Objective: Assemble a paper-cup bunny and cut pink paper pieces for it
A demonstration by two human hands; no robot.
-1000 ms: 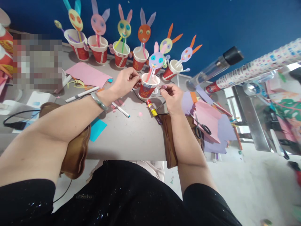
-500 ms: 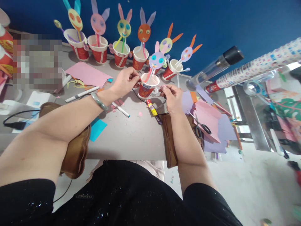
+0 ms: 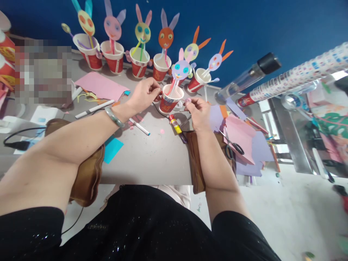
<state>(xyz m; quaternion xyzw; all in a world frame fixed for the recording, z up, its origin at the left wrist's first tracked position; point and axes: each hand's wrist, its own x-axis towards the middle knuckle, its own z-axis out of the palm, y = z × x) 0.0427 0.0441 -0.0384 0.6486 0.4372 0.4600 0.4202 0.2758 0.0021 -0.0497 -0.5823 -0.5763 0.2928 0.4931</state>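
Observation:
In the middle stands a red and white paper cup (image 3: 169,106). From it rises a lilac paper rabbit face (image 3: 181,69) with blue eyes, on pink and white bent straws. My left hand (image 3: 145,95) is closed in a pinch at the cup's left side; whatever lies between its fingertips is hidden. On the cup's other side my right hand (image 3: 199,111) also pinches, thumb against forefinger, and what it holds is too small to make out. A small whitish loop sticks out from the cup near the right fingertips. Just below lies a yellow and red glue stick (image 3: 175,124).
Several similar rabbit cups (image 3: 139,67) line the blue wall. Scissors (image 3: 232,146) lie on pink and purple paper at right. A marker (image 3: 140,127), blue paper (image 3: 113,149) and pink paper (image 3: 102,86) are on the table. A clear tube (image 3: 241,81) and stacked cups (image 3: 296,74) stand right.
Almost nothing differs. Both hands keep their pinch beside the cup, and the view has shifted very slightly.

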